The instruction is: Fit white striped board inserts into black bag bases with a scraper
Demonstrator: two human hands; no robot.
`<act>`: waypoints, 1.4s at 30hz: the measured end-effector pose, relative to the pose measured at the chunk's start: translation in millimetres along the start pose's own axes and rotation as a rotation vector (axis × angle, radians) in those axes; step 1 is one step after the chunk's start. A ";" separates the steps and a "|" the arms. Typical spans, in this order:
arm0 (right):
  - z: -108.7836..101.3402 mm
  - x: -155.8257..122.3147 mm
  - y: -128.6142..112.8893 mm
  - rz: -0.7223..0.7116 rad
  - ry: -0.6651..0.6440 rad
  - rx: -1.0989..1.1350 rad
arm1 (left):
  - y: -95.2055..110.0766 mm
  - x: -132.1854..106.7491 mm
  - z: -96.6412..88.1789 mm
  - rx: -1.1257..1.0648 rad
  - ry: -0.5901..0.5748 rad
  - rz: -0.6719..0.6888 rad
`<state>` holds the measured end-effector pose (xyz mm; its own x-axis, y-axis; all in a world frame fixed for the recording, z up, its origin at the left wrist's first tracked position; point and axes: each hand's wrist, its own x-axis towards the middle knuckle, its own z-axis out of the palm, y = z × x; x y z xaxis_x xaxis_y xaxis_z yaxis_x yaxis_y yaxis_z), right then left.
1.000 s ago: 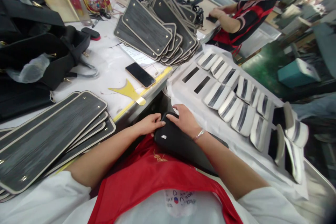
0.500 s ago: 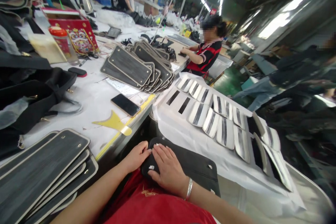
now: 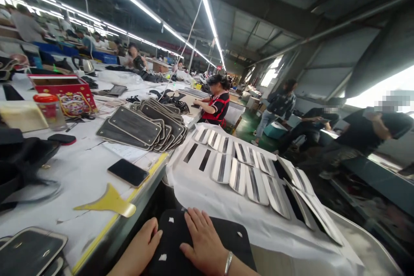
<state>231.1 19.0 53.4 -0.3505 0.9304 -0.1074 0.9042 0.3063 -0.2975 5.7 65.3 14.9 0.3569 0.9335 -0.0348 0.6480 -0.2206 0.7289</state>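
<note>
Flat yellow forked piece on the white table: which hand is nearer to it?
Left. The left hand, at the left edge of the black rounded-corner panel, is lower right of the yellow piece; the right hand, spread on the panel, is farther right.

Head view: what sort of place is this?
Probably a factory workshop, perhaps for bags or similar goods: stacked dark panels with pale edges on a long worktable, rows of white pieces with dark strips beside it, and several people beneath long ceiling lights.
</note>
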 end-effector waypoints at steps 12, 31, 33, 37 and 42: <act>-26.4 -39.8 48.9 0.052 -0.068 -0.103 | 56.5 26.1 21.9 0.437 -0.125 0.450; 48.5 -112.6 149.9 0.506 0.444 0.497 | 4.7 -9.2 21.0 -0.328 0.037 -0.093; 55.9 -124.9 141.4 0.545 0.420 0.524 | 2.0 -20.2 22.0 -0.374 0.040 -0.098; 52.9 -145.6 119.3 0.568 0.392 0.568 | 3.7 -37.3 18.6 -0.399 0.004 -0.091; 8.5 -123.7 103.9 0.524 0.332 0.486 | 8.5 -56.9 12.3 -0.443 -0.010 -0.165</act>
<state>366.3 -66.0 27.7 0.2528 0.9640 -0.0823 0.6963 -0.2403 -0.6764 -0.8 6.8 14.6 0.2815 0.9426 -0.1796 0.3478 0.0742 0.9346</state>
